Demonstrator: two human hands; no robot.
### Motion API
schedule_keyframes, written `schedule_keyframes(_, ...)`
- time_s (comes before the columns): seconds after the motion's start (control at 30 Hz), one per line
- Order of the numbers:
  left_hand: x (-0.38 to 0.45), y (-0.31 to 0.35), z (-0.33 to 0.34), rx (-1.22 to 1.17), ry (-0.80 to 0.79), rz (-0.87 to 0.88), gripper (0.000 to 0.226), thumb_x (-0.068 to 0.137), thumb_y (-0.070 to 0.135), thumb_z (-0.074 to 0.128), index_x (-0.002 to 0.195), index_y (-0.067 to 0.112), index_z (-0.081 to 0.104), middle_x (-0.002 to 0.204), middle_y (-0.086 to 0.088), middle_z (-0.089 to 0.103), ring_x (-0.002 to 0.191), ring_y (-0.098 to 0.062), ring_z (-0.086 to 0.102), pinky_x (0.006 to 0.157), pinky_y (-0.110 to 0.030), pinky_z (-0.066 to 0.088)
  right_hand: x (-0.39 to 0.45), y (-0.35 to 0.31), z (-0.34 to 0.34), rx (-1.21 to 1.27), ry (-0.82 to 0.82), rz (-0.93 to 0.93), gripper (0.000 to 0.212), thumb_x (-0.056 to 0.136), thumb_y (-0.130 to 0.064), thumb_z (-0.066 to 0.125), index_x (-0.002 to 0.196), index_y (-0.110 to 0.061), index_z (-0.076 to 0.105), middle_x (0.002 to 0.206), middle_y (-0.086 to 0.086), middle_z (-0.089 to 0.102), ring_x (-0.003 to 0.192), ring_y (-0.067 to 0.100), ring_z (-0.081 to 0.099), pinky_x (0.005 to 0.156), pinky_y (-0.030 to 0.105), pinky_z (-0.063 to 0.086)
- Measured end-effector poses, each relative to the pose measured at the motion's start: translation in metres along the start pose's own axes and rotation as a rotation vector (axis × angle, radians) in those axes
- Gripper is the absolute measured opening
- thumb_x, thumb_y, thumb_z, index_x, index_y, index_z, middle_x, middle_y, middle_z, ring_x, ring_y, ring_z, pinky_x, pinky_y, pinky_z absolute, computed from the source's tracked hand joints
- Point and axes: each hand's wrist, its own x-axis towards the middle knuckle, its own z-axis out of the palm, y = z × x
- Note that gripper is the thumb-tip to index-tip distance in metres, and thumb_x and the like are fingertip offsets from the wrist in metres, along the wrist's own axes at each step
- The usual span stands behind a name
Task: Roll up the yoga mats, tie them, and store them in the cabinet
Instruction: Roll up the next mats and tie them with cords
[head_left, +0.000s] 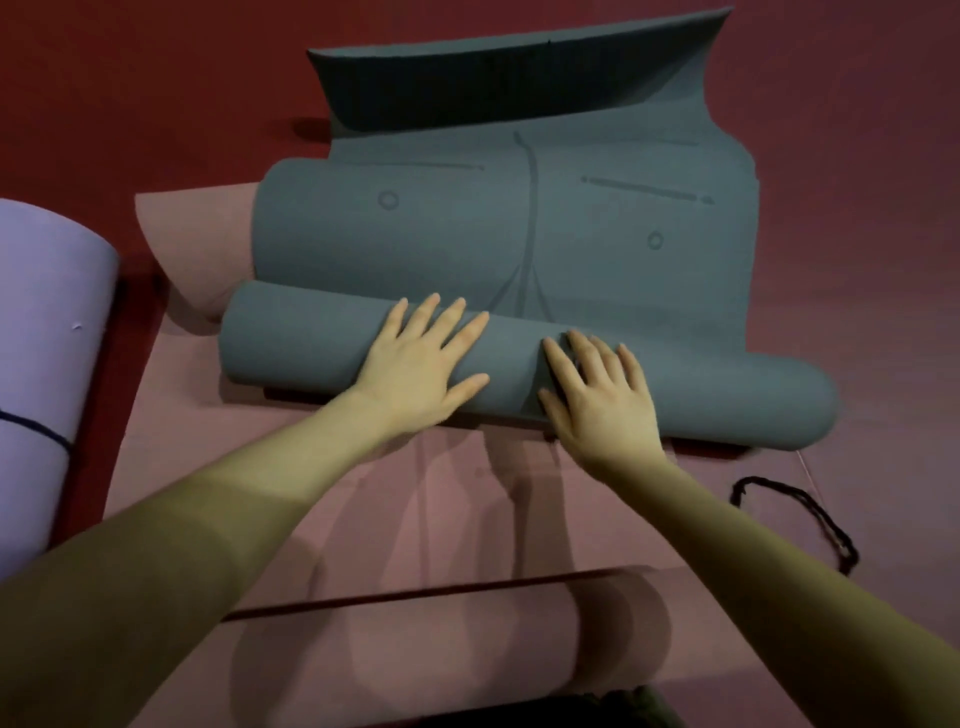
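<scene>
The grey mat lies on a pink mat on the red floor. Its near end is wound into a roll that runs from left to right across the view, and its far end curls up off the floor. Lines and small circles are printed on the flat part between.

The left hand rests palm down on the roll left of its middle, fingers straight and spread, gripping nothing. The right hand presses flat on the roll just beside it, fingers likewise spread and released over the top of the roll.

A lilac mat, already rolled and tied with a dark cord, lies at the left edge. A loose black cord lies on the pink mat to the right, near the right forearm. The pink mat's near end seems to curl into a roll too, though blur makes it hard to tell
</scene>
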Motion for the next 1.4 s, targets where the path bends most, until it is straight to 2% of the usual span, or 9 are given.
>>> schedule_keyframes(0.1,0.022,-0.008,-0.007,0.004,-0.049,0.008,0.083,0.081,0.069,0.003,0.152,0.027,0.015,0.157,-0.004,0.023,0.144,-0.028,0.019,0.115,-0.046,0.011,-0.007,-0.001,0.002,-0.006,-0.018,-0.010,0.066,0.085,-0.049,0.044,0.140,-0.011,0.047,0.141,0.017,0.049,0.129,0.037,0.046,0.106,0.054,0.033)
schedule_keyframes(0.23,0.032,-0.021,-0.014,0.025,-0.002,0.111,0.085,0.081,0.072,0.008,0.152,0.026,0.014,0.156,-0.006,0.024,0.142,-0.031,0.022,0.114,-0.049,0.013,0.018,0.009,0.003,-0.010,-0.102,-0.014,0.097,0.065,-0.057,0.074,0.143,-0.010,0.042,0.143,0.019,0.046,0.132,0.039,0.043,0.104,0.063,0.029)
schedule_keyframes(0.4,0.042,-0.021,-0.021,0.181,-0.116,0.083,0.119,0.062,0.087,0.049,0.151,0.032,-0.009,0.159,-0.010,0.007,0.143,-0.038,0.012,0.110,-0.063,0.011,0.051,0.017,-0.001,-0.037,-0.285,0.008,0.122,0.056,-0.062,0.079,0.152,-0.017,0.019,0.155,0.013,0.027,0.143,0.033,0.022,0.111,0.061,0.011)
schedule_keyframes(0.5,0.052,-0.025,-0.023,0.198,-0.141,0.090,0.133,0.053,0.085,0.059,0.148,0.032,-0.018,0.159,-0.011,0.004,0.142,-0.040,0.014,0.108,-0.065,0.014,0.061,0.023,0.001,-0.068,-0.335,-0.007,0.128,0.056,-0.066,0.077,0.153,-0.019,0.008,0.157,0.012,0.019,0.145,0.032,0.015,0.112,0.061,0.007)
schedule_keyframes(0.7,0.043,-0.022,-0.020,0.228,-0.078,0.122,0.122,0.062,0.082,0.057,0.151,0.029,-0.008,0.154,-0.009,0.022,0.132,-0.036,0.034,0.105,-0.054,0.028,0.054,0.030,0.005,-0.047,-0.142,-0.096,0.119,0.035,-0.057,0.089,0.134,-0.007,0.048,0.129,0.016,0.056,0.117,0.038,0.054,0.097,0.067,0.036)
schedule_keyframes(0.93,0.017,0.001,-0.018,0.173,-0.103,0.128,0.117,0.063,0.081,0.055,0.151,0.030,-0.003,0.153,-0.006,0.024,0.130,-0.033,0.035,0.106,-0.051,0.028,0.020,0.032,-0.008,-0.001,-0.104,-0.116,0.111,0.034,-0.058,0.087,0.127,-0.008,0.053,0.120,0.011,0.060,0.108,0.034,0.059,0.094,0.057,0.042)
schedule_keyframes(1.2,-0.029,0.040,-0.010,0.108,-0.139,0.164,0.116,0.064,0.083,0.052,0.151,0.031,-0.003,0.153,-0.004,0.023,0.131,-0.029,0.034,0.106,-0.046,0.027,-0.038,0.034,-0.029,0.001,-0.190,-0.135,0.103,0.043,-0.071,0.067,0.125,-0.009,0.056,0.115,0.008,0.063,0.100,0.032,0.062,0.086,0.046,0.045)
schedule_keyframes(1.27,-0.038,0.047,-0.007,0.092,-0.148,0.169,0.115,0.064,0.083,0.053,0.152,0.031,-0.003,0.154,-0.003,0.023,0.132,-0.028,0.033,0.107,-0.045,0.026,-0.051,0.034,-0.032,-0.009,-0.217,-0.137,0.106,0.039,-0.070,0.073,0.126,-0.010,0.056,0.114,0.008,0.063,0.099,0.032,0.062,0.085,0.045,0.045)
schedule_keyframes(1.4,-0.053,0.058,-0.005,0.055,-0.122,0.189,0.115,0.061,0.081,0.059,0.152,0.027,0.014,0.149,-0.010,0.035,0.129,-0.034,0.041,0.106,-0.046,0.032,-0.070,0.035,-0.032,-0.020,-0.244,-0.121,0.109,0.039,-0.071,0.073,0.127,-0.009,0.054,0.117,0.008,0.062,0.102,0.031,0.061,0.087,0.045,0.044)
